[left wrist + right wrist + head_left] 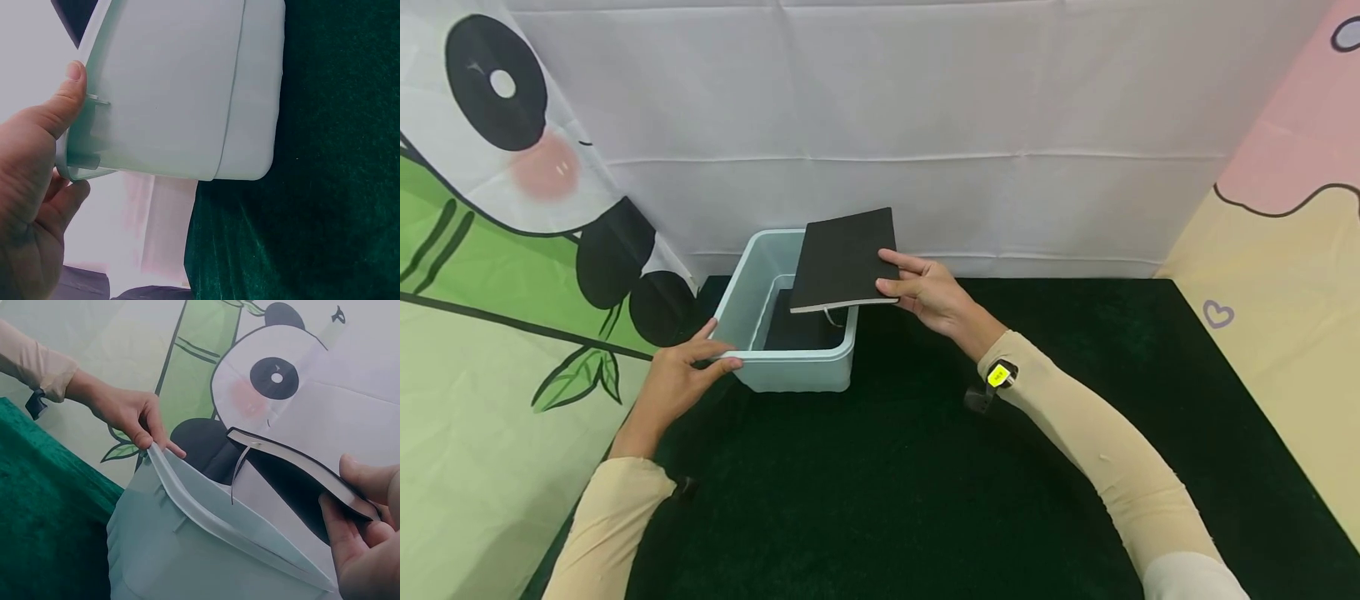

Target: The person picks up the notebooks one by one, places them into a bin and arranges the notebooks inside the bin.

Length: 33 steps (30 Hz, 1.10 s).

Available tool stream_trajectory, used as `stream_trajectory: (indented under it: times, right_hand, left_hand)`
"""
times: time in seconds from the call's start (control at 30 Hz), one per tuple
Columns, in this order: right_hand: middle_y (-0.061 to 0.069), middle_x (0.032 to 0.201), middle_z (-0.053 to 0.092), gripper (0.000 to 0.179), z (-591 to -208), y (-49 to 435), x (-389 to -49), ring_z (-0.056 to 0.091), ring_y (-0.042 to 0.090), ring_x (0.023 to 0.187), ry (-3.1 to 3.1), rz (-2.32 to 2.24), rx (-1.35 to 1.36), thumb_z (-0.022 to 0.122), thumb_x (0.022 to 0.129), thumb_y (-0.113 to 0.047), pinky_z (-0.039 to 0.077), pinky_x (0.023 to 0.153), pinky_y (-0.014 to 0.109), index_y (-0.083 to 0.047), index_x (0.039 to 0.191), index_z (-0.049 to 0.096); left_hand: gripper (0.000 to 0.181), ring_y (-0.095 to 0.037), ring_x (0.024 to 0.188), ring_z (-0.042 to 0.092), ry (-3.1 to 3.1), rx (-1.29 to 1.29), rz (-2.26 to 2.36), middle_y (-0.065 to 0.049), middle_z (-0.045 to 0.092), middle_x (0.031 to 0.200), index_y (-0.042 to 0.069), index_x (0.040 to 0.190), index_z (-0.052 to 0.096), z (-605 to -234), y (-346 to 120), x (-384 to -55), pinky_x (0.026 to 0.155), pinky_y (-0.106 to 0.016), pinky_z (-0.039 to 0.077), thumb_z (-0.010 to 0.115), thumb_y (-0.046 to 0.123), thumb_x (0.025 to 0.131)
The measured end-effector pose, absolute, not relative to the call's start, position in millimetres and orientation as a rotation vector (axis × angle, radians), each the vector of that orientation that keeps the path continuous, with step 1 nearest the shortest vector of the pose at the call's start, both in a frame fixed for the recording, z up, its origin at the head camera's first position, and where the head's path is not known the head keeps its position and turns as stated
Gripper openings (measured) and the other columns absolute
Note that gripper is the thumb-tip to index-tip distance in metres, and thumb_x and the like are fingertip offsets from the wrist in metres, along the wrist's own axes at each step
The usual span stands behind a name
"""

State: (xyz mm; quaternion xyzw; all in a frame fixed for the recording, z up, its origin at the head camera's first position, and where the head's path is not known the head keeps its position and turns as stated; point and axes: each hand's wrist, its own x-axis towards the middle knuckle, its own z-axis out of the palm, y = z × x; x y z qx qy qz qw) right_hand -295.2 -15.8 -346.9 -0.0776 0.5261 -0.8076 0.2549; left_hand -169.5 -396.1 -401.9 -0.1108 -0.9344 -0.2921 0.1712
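A pale blue plastic bin (793,372) stands on the dark green cloth. At its near left corner my left hand (673,379) grips the rim, as the left wrist view also shows, with the thumb (67,100) against the outer wall. My right hand (936,296) pinches a black notebook (846,258) by its right edge. The notebook is held tilted above the bin's right side and hides part of the opening. From its pages hangs a thin ribbon (236,475). Inside, on the bin's floor, lies a flat dark item (805,332), partly hidden.
A white cloth backdrop (925,108) rises behind the bin. On the left stands a panel with a printed panda and bamboo (535,217), close to the bin and left arm. The green tabletop (940,500) stretches in front and to the right.
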Motion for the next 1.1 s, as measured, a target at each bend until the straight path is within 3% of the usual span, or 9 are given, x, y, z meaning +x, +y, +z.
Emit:
stream_trajectory:
  times: [0.33, 0.57, 0.73, 0.97, 1.1]
  right_hand:
    - [0.007, 0.167, 0.029, 0.057, -349, -47, -300, 0.067, 0.013, 0.105, 1.485, -2.147, -0.176, 0.073, 0.091, 0.006, 0.05, 0.088, 0.027, -0.014, 0.143, 0.061]
    - [0.007, 0.168, 0.026, 0.058, -350, -63, -299, 0.058, 0.02, 0.131, 1.501, -2.12, -0.179, 0.073, 0.091, 0.006, 0.043, 0.11, 0.039, -0.014, 0.143, 0.06]
    - [0.008, 0.169, 0.025, 0.058, -354, -71, -303, 0.044, 0.02, 0.145, 1.524, -2.11, -0.164, 0.074, 0.09, 0.006, 0.043, 0.109, 0.039, -0.013, 0.143, 0.061]
    - [0.007, 0.168, 0.027, 0.06, -358, -79, -310, 0.063, 0.019, 0.121, 1.543, -2.09, -0.156, 0.076, 0.089, 0.006, 0.045, 0.108, 0.037, -0.011, 0.144, 0.06]
    - [0.007, 0.168, 0.028, 0.058, -358, -85, -312, 0.055, 0.02, 0.134, 1.565, -2.068, -0.16, 0.076, 0.088, 0.006, 0.042, 0.111, 0.039, -0.012, 0.142, 0.062]
  left_hand:
    - [0.025, -0.039, 0.141, 0.047, -2.641, -0.307, -0.859, -0.02, 0.065, 0.134, 0.006, 0.107, 0.079, -402, -398, -169, 0.094, -0.066, 0.046, 0.081, 0.024, 0.089]
    - [0.025, -0.041, 0.14, 0.047, -2.637, -0.301, -0.875, -0.021, 0.058, 0.142, 0.006, 0.108, 0.079, -400, -398, -168, 0.094, -0.067, 0.046, 0.081, 0.024, 0.09]
    - [0.026, -0.041, 0.14, 0.047, -2.64, -0.305, -0.876, -0.021, 0.059, 0.142, 0.005, 0.108, 0.079, -402, -398, -168, 0.093, -0.067, 0.046, 0.08, 0.024, 0.09]
    - [0.026, -0.043, 0.139, 0.047, -2.641, -0.307, -0.884, -0.022, 0.056, 0.144, 0.005, 0.108, 0.079, -403, -397, -169, 0.094, -0.068, 0.045, 0.081, 0.023, 0.09]
    - [0.026, -0.043, 0.138, 0.049, -2.645, -0.299, -0.878, -0.021, 0.055, 0.146, 0.005, 0.108, 0.079, -402, -397, -168, 0.094, -0.066, 0.046, 0.081, 0.023, 0.089]
